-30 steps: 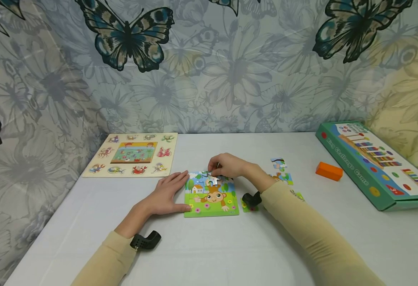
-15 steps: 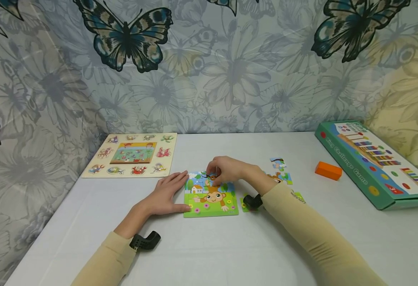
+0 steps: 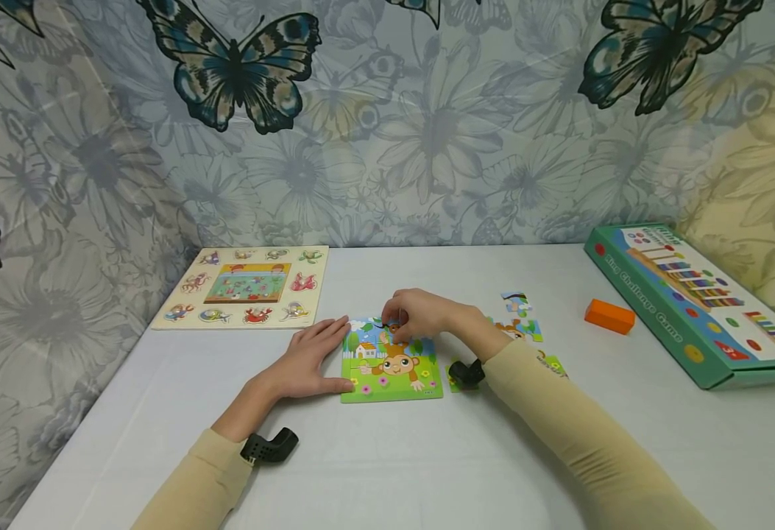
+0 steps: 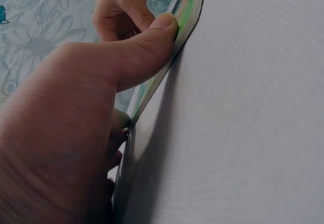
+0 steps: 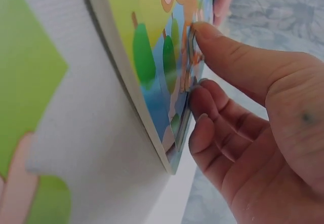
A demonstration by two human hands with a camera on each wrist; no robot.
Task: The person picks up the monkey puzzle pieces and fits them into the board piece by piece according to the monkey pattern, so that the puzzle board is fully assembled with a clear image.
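A monkey jigsaw puzzle (image 3: 387, 383) in a flat square tray lies on the white table, in front of the person. The left hand (image 3: 309, 363) rests along its left side with fingers stretched out. In the left wrist view the thumb (image 4: 157, 36) lies on the puzzle's edge. At the far part of the picture, the right hand (image 3: 420, 313) pinches a jigsaw piece (image 5: 191, 57) between thumb and fingertips, down at the puzzle's surface. The fingers hide much of this piece. Several loose jigsaw pieces (image 3: 516, 303) lie right of the puzzle, partly behind the right forearm.
A cream board with sea-animal pictures (image 3: 228, 316) lies at the back left. To the right are an orange block (image 3: 609, 316) and a large green game box (image 3: 652, 316). A patterned cloth wall (image 3: 387, 184) rises behind the table.
The right hand has lowered the jigsaw piece onto the puzzle, covering a pale spot that showed a second ago. Over the last half second little differs. The left hand stays in place.
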